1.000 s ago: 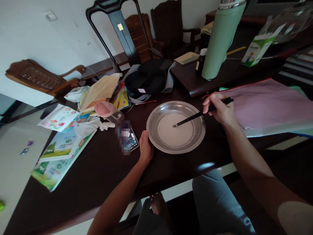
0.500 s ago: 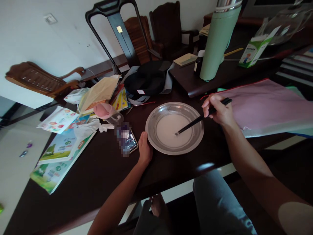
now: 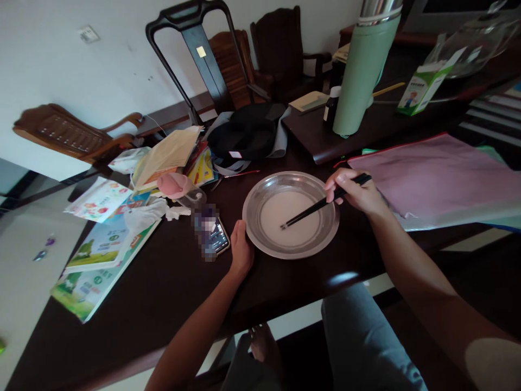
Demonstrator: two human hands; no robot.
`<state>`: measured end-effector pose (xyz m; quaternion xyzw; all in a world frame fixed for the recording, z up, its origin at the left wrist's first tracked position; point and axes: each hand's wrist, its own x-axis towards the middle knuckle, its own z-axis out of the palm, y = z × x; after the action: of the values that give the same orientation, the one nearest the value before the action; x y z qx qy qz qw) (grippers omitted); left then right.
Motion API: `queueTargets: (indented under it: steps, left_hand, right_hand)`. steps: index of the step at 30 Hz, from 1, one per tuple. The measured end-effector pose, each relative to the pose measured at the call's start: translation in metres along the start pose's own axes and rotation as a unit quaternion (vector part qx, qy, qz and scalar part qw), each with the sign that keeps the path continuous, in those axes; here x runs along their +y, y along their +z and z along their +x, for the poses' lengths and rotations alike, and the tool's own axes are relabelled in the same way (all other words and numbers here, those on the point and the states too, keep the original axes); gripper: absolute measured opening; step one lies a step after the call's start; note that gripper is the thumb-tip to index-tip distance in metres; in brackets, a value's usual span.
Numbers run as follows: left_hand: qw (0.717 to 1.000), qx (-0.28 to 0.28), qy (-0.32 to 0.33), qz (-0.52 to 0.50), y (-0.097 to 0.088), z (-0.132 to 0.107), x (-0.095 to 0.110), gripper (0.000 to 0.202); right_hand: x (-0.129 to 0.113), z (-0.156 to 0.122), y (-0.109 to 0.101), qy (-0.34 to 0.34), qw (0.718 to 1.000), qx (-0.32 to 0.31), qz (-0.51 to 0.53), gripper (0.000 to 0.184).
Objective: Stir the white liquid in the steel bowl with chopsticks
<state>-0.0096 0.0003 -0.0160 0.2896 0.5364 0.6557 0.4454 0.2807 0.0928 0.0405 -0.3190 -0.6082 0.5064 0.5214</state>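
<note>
A round metal basin (image 3: 252, 228) holding a whitish, milky liquid (image 3: 293, 209) sits on the dark table. My left hand (image 3: 242, 251) grips the basin's left rim, its thumb along the edge and the other fingers mostly hidden. Closed around a pair of black chopsticks (image 3: 315, 207), my right hand (image 3: 354, 190) is over the basin's right rim. The chopstick tips are together, in the liquid left of its middle. A phone (image 3: 217, 236) with a lit screen, partly blurred out, lies left of my left hand.
Books (image 3: 95, 271), papers and a pink-lidded cup (image 3: 177, 187) crowd the left side. Behind the basin lies a black bag (image 3: 248, 130). A tall green thermos (image 3: 362, 76) stands beside a small dark bottle (image 3: 331, 106). To the right is a pink zip pouch (image 3: 435, 174).
My right hand has moved slightly left, carrying the chopstick tips leftward through the liquid. My left hand stays at the rim, and the basin remains in place.
</note>
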Motion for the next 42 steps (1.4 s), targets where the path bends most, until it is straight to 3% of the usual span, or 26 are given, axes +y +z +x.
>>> queueTargets:
  steps: [2, 6, 8, 11, 13, 18, 20, 24, 26, 30, 32, 35, 37, 42]
  left_hand:
    - [1.0, 0.004, -0.005, 0.0, 0.0, 0.0002, -0.0001, 0.05]
    - [1.0, 0.007, -0.018, 0.0, 0.0015, -0.0008, 0.0019, 0.052]
    - [1.0, 0.007, -0.015, 0.0, 0.0023, -0.0014, 0.003, 0.052]
    - [1.0, 0.013, -0.012, 0.001, 0.003, -0.0018, 0.0041, 0.052]
    - [1.0, 0.014, -0.014, 0.004, 0.0032, -0.0019, 0.0044, 0.052]
    - [1.0, 0.014, 0.001, 0.017, 0.0034, -0.0023, 0.0054, 0.051]
    - [1.0, 0.017, -0.001, 0.021, 0.004, -0.0027, 0.0063, 0.051]
    - [1.0, 0.012, -0.012, 0.014, 0.0054, -0.0037, 0.008, 0.052]
    - [1.0, 0.013, -0.013, 0.012, 0.0053, -0.0037, 0.0076, 0.052]
    - [1.0, 0.015, -0.007, 0.018, 0.0034, -0.0027, 0.0052, 0.051]
    - [1.0, 0.014, -0.007, 0.019, 0.0029, -0.0026, 0.0048, 0.051]
    - [1.0, 0.017, -0.008, 0.018, 0.0039, -0.0035, 0.0066, 0.051]
    - [1.0, 0.019, -0.018, 0.01, 0.0052, -0.0044, 0.0083, 0.051]
    - [0.999, 0.017, -0.034, -0.011, 0.0064, -0.0044, 0.0091, 0.05]
  right_hand:
    - [0.0007, 0.0002, 0.0001, -0.002, 1.0, 0.005, -0.011, 0.046]
    - [-0.0003, 0.0028, -0.0015, -0.039, 0.995, 0.095, -0.005, 0.05]
    - [-0.0021, 0.0022, -0.0007, -0.036, 0.996, 0.077, 0.005, 0.051]
    - [-0.0042, -0.0003, 0.0025, -0.002, 1.0, -0.002, -0.009, 0.048]
    - [-0.0044, -0.001, 0.0033, 0.0, 1.0, -0.004, -0.028, 0.047]
    - [-0.0032, 0.0008, -0.0005, -0.046, 0.991, 0.121, -0.021, 0.051]
    - [-0.004, -0.0004, -0.0001, -0.034, 0.995, 0.093, -0.011, 0.051]
    - [-0.0058, -0.0042, 0.0036, 0.003, 0.999, -0.021, -0.031, 0.046]
    - [-0.0052, -0.0039, 0.0031, -0.008, 0.999, 0.005, -0.048, 0.044]
    - [-0.0023, -0.0011, -0.0019, -0.045, 0.992, 0.113, -0.025, 0.047]
    - [-0.0022, -0.0017, -0.0021, -0.038, 0.995, 0.091, -0.007, 0.048]
    - [-0.004, -0.0047, 0.0013, 0.007, 1.0, -0.002, -0.018, 0.046]
    - [-0.0048, -0.0055, 0.0027, 0.011, 0.999, -0.014, -0.036, 0.043]
    - [-0.003, -0.0017, -0.0019, -0.054, 0.991, 0.126, -0.004, 0.044]
